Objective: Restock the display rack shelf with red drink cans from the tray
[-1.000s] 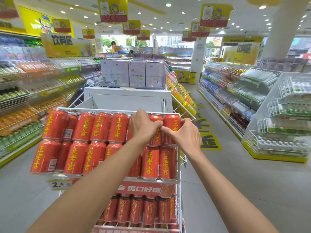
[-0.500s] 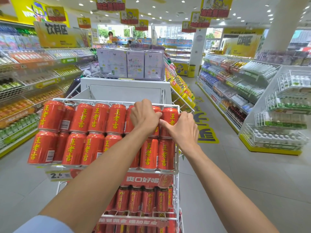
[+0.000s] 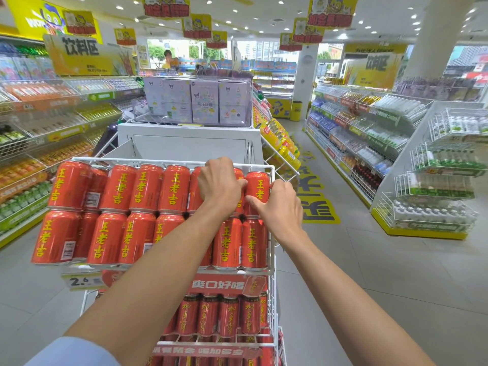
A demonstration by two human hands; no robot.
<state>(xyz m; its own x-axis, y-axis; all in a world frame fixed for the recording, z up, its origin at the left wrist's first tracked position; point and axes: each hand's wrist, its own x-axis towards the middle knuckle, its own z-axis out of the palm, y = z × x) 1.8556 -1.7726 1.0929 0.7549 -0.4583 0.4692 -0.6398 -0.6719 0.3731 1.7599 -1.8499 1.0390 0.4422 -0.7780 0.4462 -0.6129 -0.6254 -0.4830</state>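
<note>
Mid-frame, left hand (image 3: 219,186) and right hand (image 3: 280,207) grip neighbouring top-row red cans (image 3: 257,192), seating them on the shelf (image 3: 132,160); next, release squarely.

Shop aisle w/ pale grey tiled floor (image 3: 383,273) carrying big yellow-and-black lettering (image 3: 314,199) on the R; white ceiling (image 3: 264,14) dotted w/ recessed spotlights (image 3: 281,2), yellow-red promo signs (image 3: 330,9) hanging from it, and a fat white round pillar (image 3: 433,40) upper R. L-hand shelving (image 3: 39,133), angled & packed w/ bottled drinks, runs under a yellow sign (image 3: 81,56) w/ black characters; R-hand shelving (image 3: 369,133) has a yellow base, w/ white wire racks (image 3: 443,180) nearest on that side. At the back, daylight comes through windows (image 3: 184,50), greenery & bldgs outside.
</note>
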